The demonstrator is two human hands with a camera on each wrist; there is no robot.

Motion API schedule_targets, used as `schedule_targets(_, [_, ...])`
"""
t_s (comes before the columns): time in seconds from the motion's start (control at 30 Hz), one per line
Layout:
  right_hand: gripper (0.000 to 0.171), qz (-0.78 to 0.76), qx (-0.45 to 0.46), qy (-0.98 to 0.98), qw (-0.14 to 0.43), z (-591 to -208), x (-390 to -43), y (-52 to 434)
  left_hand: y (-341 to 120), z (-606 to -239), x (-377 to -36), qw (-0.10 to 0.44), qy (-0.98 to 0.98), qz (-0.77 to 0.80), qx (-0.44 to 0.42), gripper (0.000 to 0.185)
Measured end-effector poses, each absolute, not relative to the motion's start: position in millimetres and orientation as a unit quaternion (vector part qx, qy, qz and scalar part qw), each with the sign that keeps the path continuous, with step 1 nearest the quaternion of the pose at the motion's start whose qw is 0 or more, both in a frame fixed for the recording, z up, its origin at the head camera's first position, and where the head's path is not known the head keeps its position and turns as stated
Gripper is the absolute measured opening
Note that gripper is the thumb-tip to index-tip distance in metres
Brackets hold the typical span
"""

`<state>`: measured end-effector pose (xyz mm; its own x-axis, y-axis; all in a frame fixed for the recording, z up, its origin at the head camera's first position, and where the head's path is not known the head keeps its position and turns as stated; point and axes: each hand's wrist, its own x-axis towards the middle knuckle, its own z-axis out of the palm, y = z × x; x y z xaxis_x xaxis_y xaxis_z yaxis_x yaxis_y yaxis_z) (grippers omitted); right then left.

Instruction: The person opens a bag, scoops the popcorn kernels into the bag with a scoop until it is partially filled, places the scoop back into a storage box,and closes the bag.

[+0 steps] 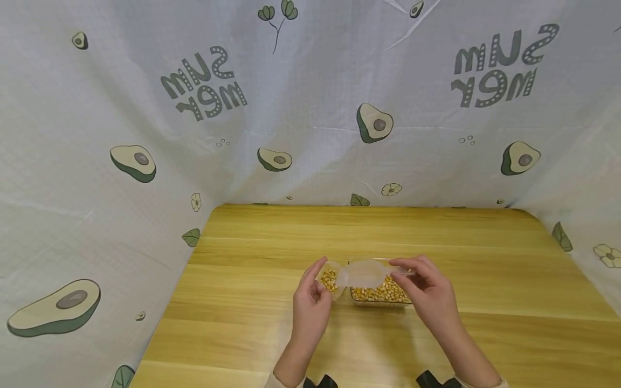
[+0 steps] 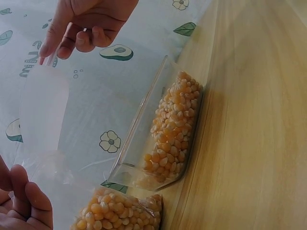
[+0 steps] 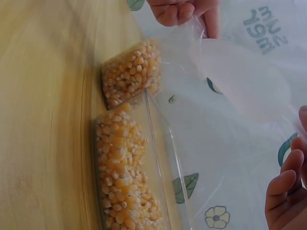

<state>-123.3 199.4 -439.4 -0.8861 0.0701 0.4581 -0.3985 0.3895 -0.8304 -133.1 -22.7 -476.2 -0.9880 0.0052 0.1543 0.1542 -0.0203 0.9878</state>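
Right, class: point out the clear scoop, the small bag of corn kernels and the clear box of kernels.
clear scoop point(image 1: 363, 274), head view, on its bowl.
small bag of corn kernels point(image 3: 129, 76), right wrist view, on the kernel-filled part.
clear box of kernels point(image 2: 172, 132), left wrist view, on the kernels inside.

Bag point(image 1: 330, 280) of kernels left of container point(image 1: 380, 295) on table point(image 1: 485, 269).

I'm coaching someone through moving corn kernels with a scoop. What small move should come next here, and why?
Probably dip the scoop into the tray again. The right hand holds the translucent scoop by its handle above the kernels, and it looks empty, while the left hand holds the small bag of kernels open beside it.
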Motion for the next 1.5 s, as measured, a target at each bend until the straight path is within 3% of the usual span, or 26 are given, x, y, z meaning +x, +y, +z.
schedule_targets(0.8, [0.025,0.693,-0.069,-0.699,0.163,-459,-117,235,-23,-473,-133,0.05,-0.706,-0.705,-0.052,0.066])
schedule_targets(0.97, [0.026,0.686,-0.086,-0.709,0.137,-470,-117,241,-23,-474,-133,0.051,-0.706,-0.704,-0.054,0.066])
schedule_targets(1.5, [0.028,0.676,-0.109,-0.718,0.128,-499,-130,244,-22,-477,-134,0.059,-0.704,-0.705,-0.053,0.067])
